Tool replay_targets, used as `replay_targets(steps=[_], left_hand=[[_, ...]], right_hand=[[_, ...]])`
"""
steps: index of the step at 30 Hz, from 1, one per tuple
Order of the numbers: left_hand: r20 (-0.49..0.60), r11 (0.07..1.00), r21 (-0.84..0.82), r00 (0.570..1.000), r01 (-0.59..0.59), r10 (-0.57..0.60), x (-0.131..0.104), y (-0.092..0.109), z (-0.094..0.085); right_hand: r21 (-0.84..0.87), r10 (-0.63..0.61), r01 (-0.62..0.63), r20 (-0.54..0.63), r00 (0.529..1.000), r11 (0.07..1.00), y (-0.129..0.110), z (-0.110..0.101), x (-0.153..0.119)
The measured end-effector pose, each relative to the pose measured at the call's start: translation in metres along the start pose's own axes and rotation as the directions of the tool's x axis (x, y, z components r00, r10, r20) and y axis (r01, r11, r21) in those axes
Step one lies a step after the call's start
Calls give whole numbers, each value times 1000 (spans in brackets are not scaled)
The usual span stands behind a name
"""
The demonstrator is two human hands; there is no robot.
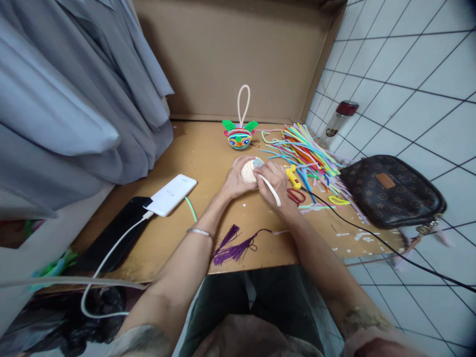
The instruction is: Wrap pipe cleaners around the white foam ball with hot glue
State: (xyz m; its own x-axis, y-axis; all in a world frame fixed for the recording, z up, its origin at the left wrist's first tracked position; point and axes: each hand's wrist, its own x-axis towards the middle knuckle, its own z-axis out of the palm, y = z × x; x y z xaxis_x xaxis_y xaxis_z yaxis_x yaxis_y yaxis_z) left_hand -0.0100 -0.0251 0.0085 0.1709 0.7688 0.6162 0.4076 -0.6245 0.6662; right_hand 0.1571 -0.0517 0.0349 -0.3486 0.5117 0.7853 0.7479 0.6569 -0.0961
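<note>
My left hand [238, 177] wraps round a ball [248, 171] wound with cream-white strips; a pale bluish patch shows at its upper right. In my right hand [274, 181], fingers pinch a white pipe cleaner [270, 191] against the ball's right side, and its loose end hangs over the back of the hand. Beyond the hands stands a colourful lion-head ornament [240, 139] with green ears and a cream loop [243, 101] on top. A yellow glue gun [293, 177] and red-handled scissors [296, 196] lie just right of my right hand, partly hidden by it.
Many coloured pipe cleaners [308, 148] are heaped at the right. Nearby are a bottle [336, 124], a brown patterned bag [390, 191] and a black cable [353, 223]. Purple tassels [234, 248] lie in front. A white power bank [173, 194] overlaps a black phone [115, 238] at left.
</note>
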Motion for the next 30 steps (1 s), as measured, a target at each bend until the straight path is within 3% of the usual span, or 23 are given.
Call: replay_targets(steps=[19, 25, 30], left_hand=[[24, 1000, 3, 1000, -18, 18, 2, -3, -1], [82, 994, -103, 996, 46, -38, 4, -6, -6], [43, 980, -185, 997, 70, -63, 7, -11, -7]], right_hand=[[-76, -45, 46, 9, 999, 996, 0, 0, 0], [-109, -55, 58, 35, 998, 992, -2, -1, 1], [-100, -46, 51, 49, 998, 994, -4, -2, 2]])
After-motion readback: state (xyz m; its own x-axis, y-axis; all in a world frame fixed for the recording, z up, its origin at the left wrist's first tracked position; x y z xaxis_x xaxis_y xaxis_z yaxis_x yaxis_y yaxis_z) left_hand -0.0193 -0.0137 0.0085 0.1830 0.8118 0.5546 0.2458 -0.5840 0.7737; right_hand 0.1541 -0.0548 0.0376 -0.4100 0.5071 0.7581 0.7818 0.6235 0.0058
